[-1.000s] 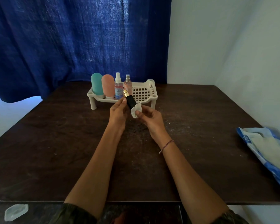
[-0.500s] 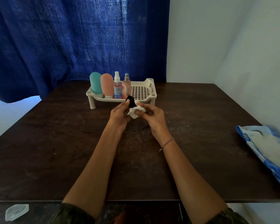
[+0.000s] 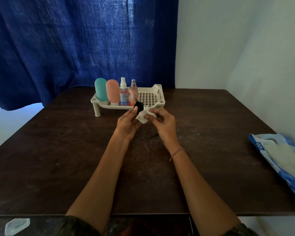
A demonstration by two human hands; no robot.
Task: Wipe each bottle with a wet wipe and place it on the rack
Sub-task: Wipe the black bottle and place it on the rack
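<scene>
Black bottle (image 3: 138, 106) is held just above the table (image 3: 58, 150), right in front of the rack (image 3: 159, 93), with the thumb and fingers of the left hand (image 3: 128, 122) curled round it. The right hand (image 3: 163, 123) pinches a crumpled white wet wipe (image 3: 144, 116) against the bottle's near end.

The tabletop is dark brown and matte, dusted with pale specks near the middle. A deep-blue, coarsely woven curtain (image 3: 75, 40) hangs behind it. Plain pale walls (image 3: 228, 48) meet in a corner on the right.

The rack is cream plastic with a perforated floor, slotted sides and short legs. Four bottles stand upright at its left end: a rounded teal bottle (image 3: 100, 89), a rounded pink bottle (image 3: 112, 91), a clear spray bottle (image 3: 123, 94) with a white nozzle, and a pinkish spray bottle (image 3: 133, 92) with a silver cap. A glossy blue-and-white wipe pack (image 3: 283, 159) lies at the table's right edge.
</scene>
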